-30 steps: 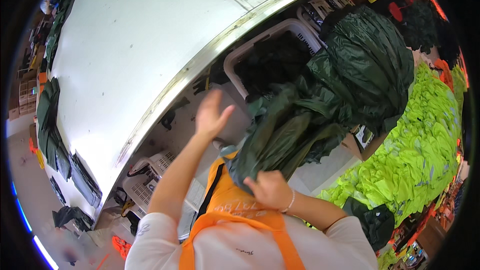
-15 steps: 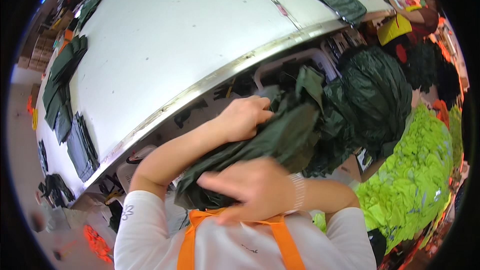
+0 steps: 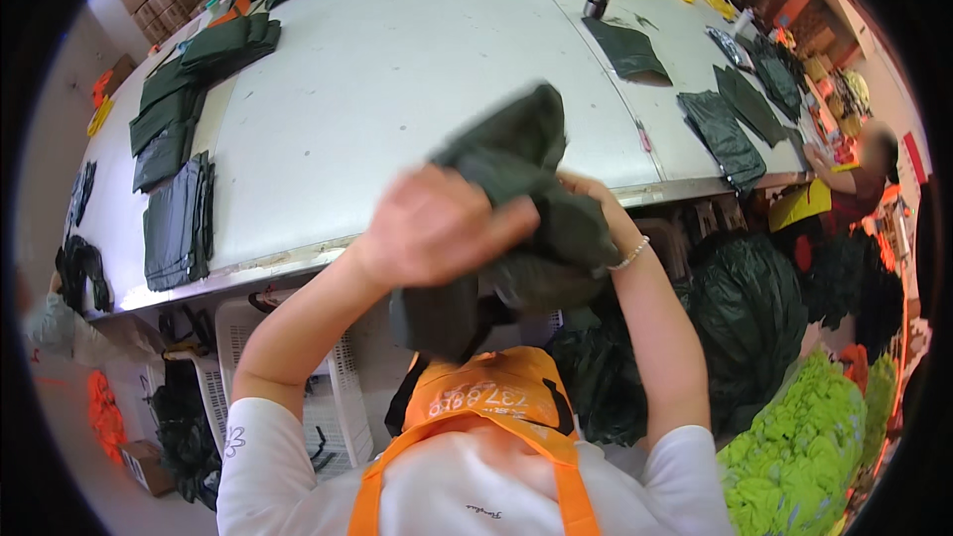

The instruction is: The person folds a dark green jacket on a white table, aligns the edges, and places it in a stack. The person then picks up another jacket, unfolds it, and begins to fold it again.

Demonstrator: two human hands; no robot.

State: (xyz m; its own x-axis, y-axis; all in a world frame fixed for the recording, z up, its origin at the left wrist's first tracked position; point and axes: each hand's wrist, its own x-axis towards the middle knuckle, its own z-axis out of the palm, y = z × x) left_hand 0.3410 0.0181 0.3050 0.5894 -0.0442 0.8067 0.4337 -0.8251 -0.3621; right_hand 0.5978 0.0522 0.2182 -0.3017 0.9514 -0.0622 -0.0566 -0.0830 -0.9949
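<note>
Both my hands hold a bundle of dark green garments (image 3: pixel 521 208) lifted in front of me, above the near edge of the long white table (image 3: pixel 397 69). My left hand (image 3: pixel 432 223) grips the bundle from the left with its fingers closed over the cloth. My right hand (image 3: pixel 588 191) is mostly hidden behind the bundle's right side; only its wrist with a bead bracelet (image 3: pixel 627 256) shows. I wear an orange apron (image 3: pixel 486 407) over a white shirt.
Stacks of folded dark green garments (image 3: pixel 177 223) lie on the table's left end, flat pieces (image 3: pixel 723 134) on its right. A large dark green heap (image 3: pixel 749 313) and a neon yellow-green pile (image 3: pixel 799 437) sit to my right. White crates (image 3: pixel 333 387) stand under the table. Another person (image 3: pixel 844 189) works at far right.
The view has swung from the heap at the right toward the table. My hands have pulled the dark green bundle out of the heap and raised it in front of me.
</note>
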